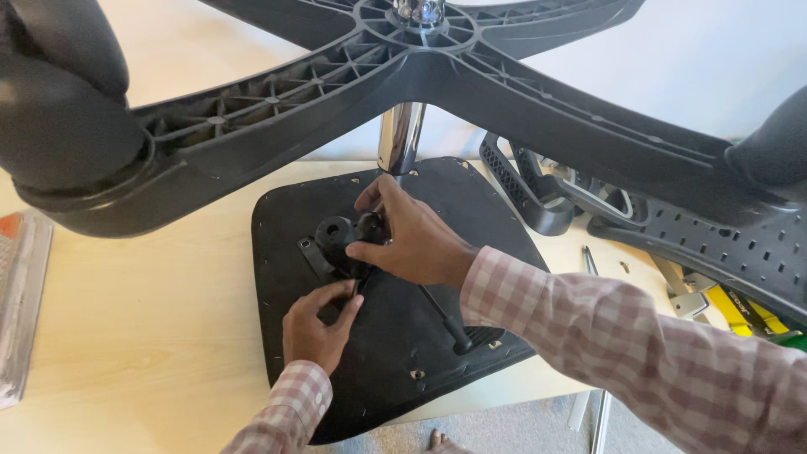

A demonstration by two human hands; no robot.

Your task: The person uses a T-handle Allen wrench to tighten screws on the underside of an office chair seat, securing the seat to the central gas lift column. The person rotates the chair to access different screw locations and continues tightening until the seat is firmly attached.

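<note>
An office chair lies upside down on a pale wooden table [134, 319]. Its black seat underside [403, 345] faces up, with a black tilt mechanism [334, 240] bolted at the middle. A chrome gas cylinder [400, 139] rises from it into the black star base [336, 84], which fills the top of the view. My right hand [412, 240] grips the mechanism beside a round black knob. My left hand [315, 328] rests just below, fingertips touching the mechanism's lower edge. A black lever [445, 324] runs off toward the seat's near right corner.
A black perforated chair back and armrest parts [672, 227] lie at the right. Yellow-and-black tools [731, 307] sit beyond them. A clear plastic bag [21, 311] lies at the left edge. Black casters [59, 109] hang at the upper left and right. Carpet shows below the table's near edge.
</note>
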